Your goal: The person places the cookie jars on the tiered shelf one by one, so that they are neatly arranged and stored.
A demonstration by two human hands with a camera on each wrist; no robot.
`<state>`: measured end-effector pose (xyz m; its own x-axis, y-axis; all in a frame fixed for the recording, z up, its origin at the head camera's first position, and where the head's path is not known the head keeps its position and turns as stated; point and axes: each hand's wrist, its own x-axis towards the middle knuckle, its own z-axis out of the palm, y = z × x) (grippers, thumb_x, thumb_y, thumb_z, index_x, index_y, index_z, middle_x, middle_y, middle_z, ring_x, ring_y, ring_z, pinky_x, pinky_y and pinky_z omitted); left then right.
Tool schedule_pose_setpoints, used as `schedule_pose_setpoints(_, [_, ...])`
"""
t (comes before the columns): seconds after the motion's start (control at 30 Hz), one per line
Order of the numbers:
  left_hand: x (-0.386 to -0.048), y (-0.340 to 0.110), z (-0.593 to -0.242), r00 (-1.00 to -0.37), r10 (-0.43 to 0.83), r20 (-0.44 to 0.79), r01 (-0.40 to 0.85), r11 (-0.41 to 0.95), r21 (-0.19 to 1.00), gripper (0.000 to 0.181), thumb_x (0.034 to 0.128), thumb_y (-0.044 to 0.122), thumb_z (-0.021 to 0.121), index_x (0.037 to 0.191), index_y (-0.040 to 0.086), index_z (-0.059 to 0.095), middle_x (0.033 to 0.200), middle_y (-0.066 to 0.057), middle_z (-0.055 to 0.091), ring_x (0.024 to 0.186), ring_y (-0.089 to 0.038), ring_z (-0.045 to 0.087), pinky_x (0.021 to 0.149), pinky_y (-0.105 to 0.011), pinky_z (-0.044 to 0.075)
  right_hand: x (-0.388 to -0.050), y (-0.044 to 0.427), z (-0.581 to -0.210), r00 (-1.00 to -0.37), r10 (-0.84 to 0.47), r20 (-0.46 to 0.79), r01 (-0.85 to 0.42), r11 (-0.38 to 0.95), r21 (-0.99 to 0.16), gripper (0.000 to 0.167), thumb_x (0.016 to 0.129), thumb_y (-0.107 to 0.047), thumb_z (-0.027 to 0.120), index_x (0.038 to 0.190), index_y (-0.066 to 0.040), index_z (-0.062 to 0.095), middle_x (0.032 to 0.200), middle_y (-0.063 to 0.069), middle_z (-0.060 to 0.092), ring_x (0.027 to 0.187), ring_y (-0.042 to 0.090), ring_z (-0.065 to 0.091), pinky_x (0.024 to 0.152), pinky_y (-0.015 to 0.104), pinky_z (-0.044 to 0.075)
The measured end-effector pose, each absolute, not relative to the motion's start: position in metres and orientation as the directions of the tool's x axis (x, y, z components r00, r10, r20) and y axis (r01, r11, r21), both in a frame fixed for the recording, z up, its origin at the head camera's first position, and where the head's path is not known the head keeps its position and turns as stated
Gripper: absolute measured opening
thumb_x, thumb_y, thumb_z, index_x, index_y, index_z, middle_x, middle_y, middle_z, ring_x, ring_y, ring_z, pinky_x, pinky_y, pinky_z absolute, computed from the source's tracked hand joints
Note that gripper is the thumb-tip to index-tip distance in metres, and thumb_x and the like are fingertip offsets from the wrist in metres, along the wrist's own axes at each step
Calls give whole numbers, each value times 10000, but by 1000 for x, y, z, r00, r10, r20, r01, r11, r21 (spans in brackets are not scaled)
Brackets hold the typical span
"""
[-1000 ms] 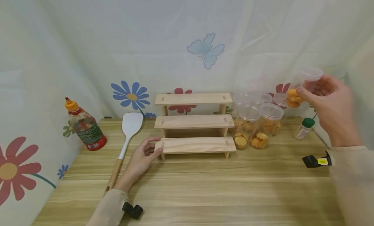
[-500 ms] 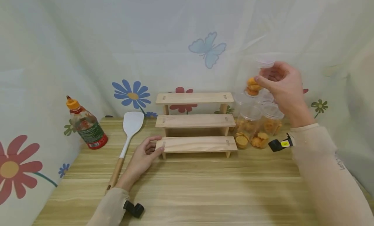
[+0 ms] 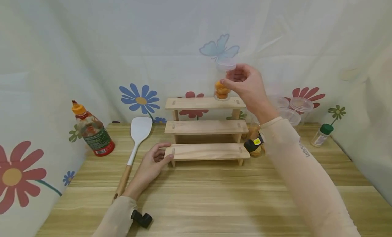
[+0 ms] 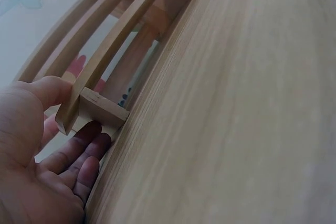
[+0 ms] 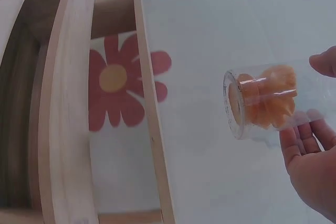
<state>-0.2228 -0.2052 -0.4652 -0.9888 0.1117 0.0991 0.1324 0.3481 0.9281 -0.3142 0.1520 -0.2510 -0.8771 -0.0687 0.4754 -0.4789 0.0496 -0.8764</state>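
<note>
My right hand holds a clear plastic jar with orange snack pieces inside, near the lid end. The jar is upright over the right part of the top step of a three-tier wooden stand. In the right wrist view a gap separates the jar's base from the top step. My left hand grips the left end of the lowest step; in the left wrist view the thumb lies over the board and the fingers are below it, by the leg.
Several lidded clear jars stand right of the stand, partly hidden by my right arm. A green-capped shaker is farther right. To the left are a white spatula with a wooden handle and a sauce bottle. A printed curtain hangs behind.
My right hand has carried the jar leftward from the far right, past the other jars, to above the top step. My left hand keeps its grip on the stand.
</note>
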Motion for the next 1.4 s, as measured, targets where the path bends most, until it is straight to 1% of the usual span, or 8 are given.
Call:
schedule_pose_setpoints(0.17, [-223, -205, -465, -989, 111, 102, 134, 346, 929, 485, 1081, 289, 782, 1530, 197, 625, 1224, -124, 793, 1135, -244, 702, 1016, -340, 526, -324, 123, -249, -877, -114, 466, -473, 35, -881, 421, 965, -57, 862, 1319, 45, 659, 1159, 116, 669, 1087, 232, 655, 1025, 286, 548])
schedule_pose_setpoints(0.37, [-222, -206, -465, -989, 108, 99, 131, 342, 930, 479, 1079, 280, 785, 1524, 200, 629, 1217, -124, 793, 1122, -241, 702, 992, -305, 527, -334, 92, -249, -882, -149, 446, -456, 40, -889, 419, 968, -62, 858, 1310, 60, 649, 1195, 160, 662, 1085, 226, 647, 1037, 297, 545])
schedule_pose_setpoints(0.6, [-221, -206, -465, -989, 110, 101, 134, 347, 928, 473, 1080, 285, 783, 1521, 202, 631, 1221, -118, 795, 1131, -245, 703, 1009, -341, 528, -344, 60, -252, -879, -183, 440, -453, 34, -891, 438, 972, -78, 866, 1324, 65, 646, 1234, 196, 665, 1093, 230, 644, 1035, 316, 543])
schedule_pose_setpoints(0.7, [-221, -205, -466, -989, 110, 102, 134, 353, 926, 470, 1081, 292, 782, 1518, 203, 632, 1225, -112, 799, 1139, -244, 709, 1020, -356, 530, -348, 49, -255, -881, -199, 430, -447, 50, -893, 443, 980, -103, 869, 1326, 60, 646, 1230, 180, 673, 1083, 220, 645, 989, 272, 542])
schedule_pose_setpoints(0.77, [-221, -205, -466, -989, 110, 103, 136, 353, 926, 469, 1081, 292, 783, 1515, 201, 633, 1226, -109, 801, 1142, -243, 714, 1023, -356, 533, -350, 42, -257, -886, -206, 415, -435, 63, -898, 447, 984, -124, 874, 1324, 54, 645, 1209, 154, 679, 1067, 215, 645, 883, 271, 555])
schedule_pose_setpoints(0.93, [-221, -203, -466, -987, 113, 110, 143, 348, 926, 469, 1078, 285, 787, 1512, 192, 634, 1219, -110, 803, 1136, -237, 715, 1019, -329, 535, -352, 29, -263, -902, -208, 378, -406, 110, -907, 447, 988, -160, 885, 1317, 38, 655, 1142, 73, 678, 1046, 211, 636, 802, 275, 546])
schedule_pose_setpoints(1.23, [-220, -203, -466, -987, 116, 115, 149, 345, 927, 465, 1077, 270, 788, 1507, 182, 637, 1207, -114, 804, 1122, -236, 717, 1006, -317, 535, -352, 18, -275, -902, -224, 369, -408, 168, -897, 405, 1004, -165, 870, 1320, 0, 677, 1173, 71, 693, 1101, 213, 659, 1033, 304, 546])
schedule_pose_setpoints(1.4, [-220, -202, -465, -987, 115, 113, 147, 355, 923, 460, 1077, 285, 787, 1504, 197, 639, 1200, -105, 807, 1116, -230, 718, 1006, -326, 536, -352, 18, -278, -908, -219, 357, -397, 183, -899, 451, 999, -184, 879, 1373, -44, 669, 1256, 83, 716, 1162, 197, 678, 1094, 330, 541])
